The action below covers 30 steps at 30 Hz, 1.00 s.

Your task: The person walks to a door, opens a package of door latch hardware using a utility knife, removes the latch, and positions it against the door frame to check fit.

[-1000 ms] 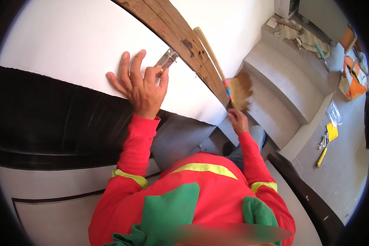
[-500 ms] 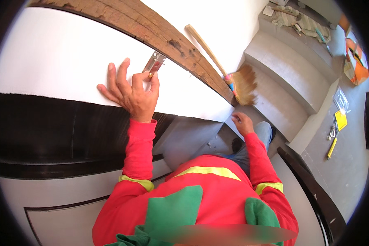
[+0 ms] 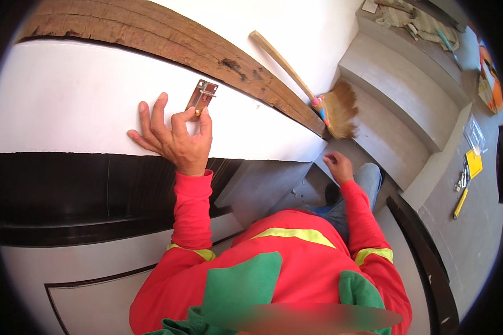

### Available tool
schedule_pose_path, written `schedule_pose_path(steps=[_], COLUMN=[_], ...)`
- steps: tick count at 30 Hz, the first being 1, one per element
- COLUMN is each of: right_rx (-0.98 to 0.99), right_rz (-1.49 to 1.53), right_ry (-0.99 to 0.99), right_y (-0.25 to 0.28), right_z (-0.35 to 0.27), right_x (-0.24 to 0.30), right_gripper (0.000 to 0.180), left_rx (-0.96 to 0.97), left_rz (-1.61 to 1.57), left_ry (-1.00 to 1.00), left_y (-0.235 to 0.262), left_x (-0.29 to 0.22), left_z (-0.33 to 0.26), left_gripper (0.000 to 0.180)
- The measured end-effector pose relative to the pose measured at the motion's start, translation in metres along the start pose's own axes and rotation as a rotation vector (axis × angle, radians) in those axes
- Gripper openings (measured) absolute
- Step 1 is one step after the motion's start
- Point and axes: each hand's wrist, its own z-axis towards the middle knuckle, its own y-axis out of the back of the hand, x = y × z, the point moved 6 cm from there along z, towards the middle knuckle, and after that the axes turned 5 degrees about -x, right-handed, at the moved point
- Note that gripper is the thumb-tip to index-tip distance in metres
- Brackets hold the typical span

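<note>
Head view: left hand (image 3: 173,137) flat on the white wall (image 3: 67,106), fingers (image 3: 161,109) spread for bracing, w/ thumb + index tip pinching the lower end of 1 small metal latch (image 3: 202,97) so it sits flush vs the wall, just above the fingertips and right under the wood beam (image 3: 167,39). Right hand (image 3: 338,166) hangs low, well apart from the latch, fingers loosely curled, holding nothing, near the knee. Broom (image 3: 304,89), 1, leans on the wall beyond the right fingers, bristles on the steps (image 3: 397,111). Far right of both hands, on the floor (image 3: 475,234): 1 yellow pack (image 3: 474,163), 1 yellow-handled tool (image 3: 460,203); smaller bits by them too small to count.
</note>
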Motion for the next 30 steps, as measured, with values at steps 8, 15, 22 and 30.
schedule_pose_path(steps=[8,15,22,30], right_rx=[0.051,-0.093,-0.160,-0.186], right_rz=[0.480,0.600,0.580,0.488], right_ry=[0.600,0.693,0.697,0.790], right_y=[-0.023,-0.039,-0.051,-0.053], right_z=[0.034,0.033,0.046,0.045], right_x=[0.290,0.358,0.357,0.368], right_gripper=[0.010,0.034,0.018,0.028], left_rx=[0.020,0.010,-0.014,-0.007], left_rz=[-0.017,-0.028,-0.018,-0.017], left_ry=[0.010,0.021,0.023,0.028], left_y=[0.002,0.001,0.000,-0.003], left_x=[0.007,0.016,0.019,0.023], left_z=[-0.001,-0.002,-0.004,-0.006], left_gripper=[0.029,0.025,0.024,0.024])
